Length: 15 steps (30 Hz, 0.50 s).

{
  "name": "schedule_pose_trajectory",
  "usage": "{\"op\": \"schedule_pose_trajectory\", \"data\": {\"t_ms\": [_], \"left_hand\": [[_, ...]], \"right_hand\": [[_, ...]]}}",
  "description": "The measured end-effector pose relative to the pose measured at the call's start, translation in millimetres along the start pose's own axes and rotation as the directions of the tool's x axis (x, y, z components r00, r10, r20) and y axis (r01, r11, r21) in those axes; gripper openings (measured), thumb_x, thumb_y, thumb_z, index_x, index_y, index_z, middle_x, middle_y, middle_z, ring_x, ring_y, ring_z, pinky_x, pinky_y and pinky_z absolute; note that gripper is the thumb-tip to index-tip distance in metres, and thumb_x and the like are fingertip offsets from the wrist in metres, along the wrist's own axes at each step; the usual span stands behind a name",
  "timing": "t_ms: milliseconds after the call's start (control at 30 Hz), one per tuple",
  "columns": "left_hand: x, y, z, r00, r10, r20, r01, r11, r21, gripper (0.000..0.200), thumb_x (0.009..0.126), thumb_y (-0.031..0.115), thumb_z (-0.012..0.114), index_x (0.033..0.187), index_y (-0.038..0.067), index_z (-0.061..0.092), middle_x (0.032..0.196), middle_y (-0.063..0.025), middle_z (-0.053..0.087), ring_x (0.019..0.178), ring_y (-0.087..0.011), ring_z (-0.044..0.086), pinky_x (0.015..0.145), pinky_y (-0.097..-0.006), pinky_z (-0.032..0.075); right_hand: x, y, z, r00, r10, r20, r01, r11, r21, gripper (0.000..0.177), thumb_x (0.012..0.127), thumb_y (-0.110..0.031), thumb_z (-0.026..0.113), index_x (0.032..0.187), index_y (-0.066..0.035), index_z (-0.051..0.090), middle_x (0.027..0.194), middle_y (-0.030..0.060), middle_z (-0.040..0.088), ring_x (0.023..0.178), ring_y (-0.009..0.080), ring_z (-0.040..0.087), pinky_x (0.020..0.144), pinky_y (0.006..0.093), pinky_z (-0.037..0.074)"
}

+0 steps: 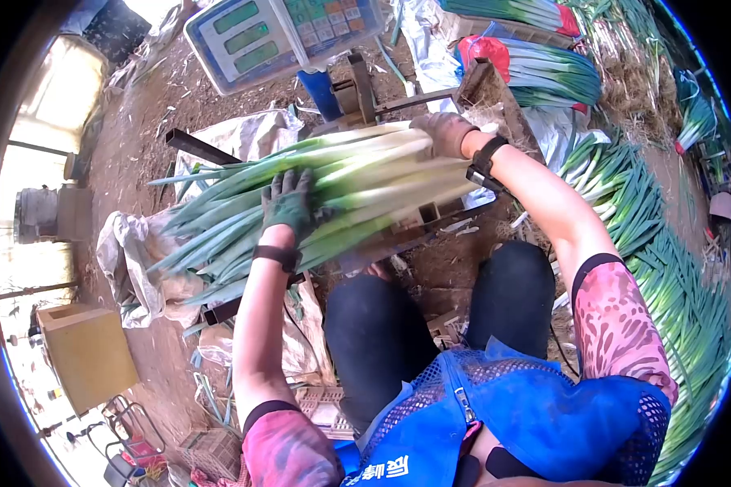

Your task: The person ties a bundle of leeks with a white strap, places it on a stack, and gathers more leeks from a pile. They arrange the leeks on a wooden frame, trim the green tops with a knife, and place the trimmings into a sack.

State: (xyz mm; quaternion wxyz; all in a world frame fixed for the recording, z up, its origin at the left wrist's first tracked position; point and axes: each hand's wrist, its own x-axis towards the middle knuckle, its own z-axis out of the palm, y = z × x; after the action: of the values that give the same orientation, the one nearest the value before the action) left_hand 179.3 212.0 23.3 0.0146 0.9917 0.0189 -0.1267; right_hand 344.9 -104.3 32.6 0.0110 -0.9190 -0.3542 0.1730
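Crosswise, green onion bundle, white ends rightward — left hand spread on leaves, right hand, grip unclear

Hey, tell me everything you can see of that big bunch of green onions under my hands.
The bunch of green onions is long and thick, with pale, smooth-looking stalks toward your right and flat-looking green leaves fanning out loosely toward your left. It lies roughly crosswise in front of your knees, over a dark metal frame. Your gloved left hand rests spread on the leaves; your gloved right hand touches the pale end. Whether anything ties it, I can't tell.
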Motion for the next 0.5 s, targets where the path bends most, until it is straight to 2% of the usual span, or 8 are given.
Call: {"op": "schedule_pose_trajectory", "data": {"t_ms": [33,67,167,267,367,400,467,500], "left_hand": [[1.0,-5.2,-5.6,0.999,0.036,-0.028,-0.037,0.999,-0.031,0.091,0.073,0.063,0.073,0.147,0.020,0.043,0.155,-0.0159,0.036,0.146,-0.0381,0.028,0.118,-0.0542,0.020],[0.2,-3.7,-17.6,0.988,0.054,-0.143,-0.066,0.994,-0.083,0.080,0.075,0.057,0.074,0.142,0.021,0.049,0.146,-0.0142,0.049,0.138,-0.0343,0.041,0.114,-0.0504,0.028],[24.1,-11.9,-26.1,0.954,0.081,-0.290,-0.108,0.991,-0.079,0.075,0.075,0.043,0.079,0.138,0.013,0.053,0.128,-0.0149,0.061,0.117,-0.0313,0.057,0.099,-0.0431,0.043],[43.7,2.1,-32.7,0.918,0.038,-0.394,0.007,0.994,0.110,0.081,0.074,0.043,0.080,0.145,0.022,0.047,0.145,-0.0139,0.050,0.134,-0.0309,0.045,0.111,-0.0480,0.033],[101.4,-47.2,19.8,0.989,0.045,-0.139,-0.045,0.999,-0.002,0.082,0.077,0.045,0.077,0.149,0.030,0.043,0.159,-0.0066,0.035,0.148,-0.0308,0.027,0.121,-0.0505,0.017],[93.8,-37.3,-1.7,0.998,0.029,-0.062,-0.032,0.998,-0.051,0.079,0.079,0.044,0.076,0.149,0.029,0.042,0.160,-0.0056,0.033,0.149,-0.0302,0.025,0.121,-0.0515,0.016],[104.7,-43.7,-14.6,0.997,0.079,-0.004,-0.079,0.996,-0.051,0.074,0.085,0.043,0.072,0.150,0.025,0.042,0.156,-0.0093,0.039,0.145,-0.0329,0.034,0.119,-0.0482,0.025],[122.3,-58.2,-9.8,0.984,0.160,0.082,-0.137,0.963,-0.231,0.072,0.086,0.046,0.068,0.149,0.021,0.043,0.152,-0.0109,0.044,0.141,-0.0318,0.039,0.116,-0.0442,0.029]], "right_hand": [[-0.6,-3.7,-12.0,0.998,0.055,-0.012,-0.055,0.997,-0.057,0.071,0.084,-0.051,0.071,0.139,-0.012,0.050,0.122,0.0154,0.063,0.115,0.0338,0.062,0.098,0.0453,0.049],[7.8,-1.3,-13.8,0.996,0.087,-0.025,-0.089,0.993,-0.083,0.065,0.085,-0.048,0.072,0.135,-0.012,0.052,0.119,0.0147,0.065,0.115,0.0327,0.062,0.096,0.0457,0.049],[28.5,17.5,-11.4,0.981,0.159,-0.109,-0.183,0.947,-0.264,0.052,0.086,-0.046,0.071,0.124,-0.012,0.057,0.118,0.0132,0.066,0.115,0.0305,0.062,0.092,0.0441,0.052],[60.8,50.4,21.4,0.936,0.344,-0.071,-0.351,0.905,-0.241,0.044,0.092,-0.028,0.060,0.133,-0.014,0.055,0.127,0.0155,0.063,0.121,0.0306,0.060,0.097,0.0438,0.051],[68.6,49.7,21.4,0.927,0.374,0.006,-0.365,0.909,-0.202,0.047,0.091,-0.023,0.056,0.137,-0.015,0.053,0.131,0.0167,0.061,0.123,0.0311,0.059,0.100,0.0441,0.049],[69.4,51.0,19.8,0.933,0.358,0.031,-0.344,0.915,-0.210,0.050,0.090,-0.030,0.058,0.138,-0.015,0.053,0.134,0.0173,0.059,0.123,0.0334,0.059,0.102,0.0449,0.048],[67.3,47.5,12.6,0.945,0.318,0.077,-0.292,0.926,-0.237,0.057,0.088,-0.033,0.063,0.140,-0.013,0.051,0.137,0.0176,0.057,0.125,0.0347,0.056,0.103,0.0451,0.047],[61.8,46.7,11.0,0.956,0.290,0.032,-0.278,0.939,-0.205,0.061,0.087,-0.033,0.065,0.142,-0.013,0.049,0.139,0.0172,0.056,0.128,0.0344,0.054,0.105,0.0446,0.045]]}}
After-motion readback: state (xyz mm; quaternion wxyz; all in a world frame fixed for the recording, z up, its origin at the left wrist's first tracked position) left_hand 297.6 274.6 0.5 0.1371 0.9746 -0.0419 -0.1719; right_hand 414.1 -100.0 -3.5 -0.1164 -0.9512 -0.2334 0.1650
